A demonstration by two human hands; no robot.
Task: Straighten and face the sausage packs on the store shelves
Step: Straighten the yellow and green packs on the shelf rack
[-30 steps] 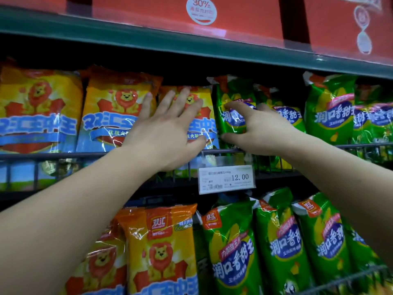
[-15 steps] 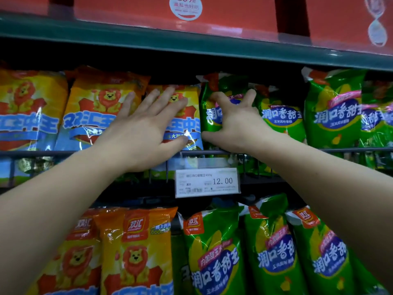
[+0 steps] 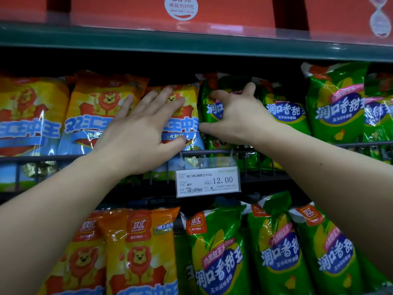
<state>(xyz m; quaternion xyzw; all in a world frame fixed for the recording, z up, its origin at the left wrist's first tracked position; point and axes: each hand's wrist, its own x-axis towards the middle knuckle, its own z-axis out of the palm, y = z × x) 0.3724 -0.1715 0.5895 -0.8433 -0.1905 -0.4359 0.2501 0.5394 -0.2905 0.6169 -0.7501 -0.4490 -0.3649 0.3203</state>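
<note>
Sausage packs stand upright in a row on the shelf, behind a wire rail that likely stops them sliding forward. The left hand lies flat, fingers straight and spread, on a yellow pack at 11 o'clock from the price tag, apparently steadying it while its neighbour is shifted. The right hand grips the green pack touching it at 3 o'clock. Finger and thumb curl round that pack's left edge, probably to square it up and face it outward.

Yellow packs show a cartoon lion with 双汇 and 王中王; green ones read 润口香甜王. The tag reads 双汇润口香甜王450g, 12.00. At 12 o'clock a round sticker on a red box says 30%. Lower packs of both kinds stand at 6 o'clock.
</note>
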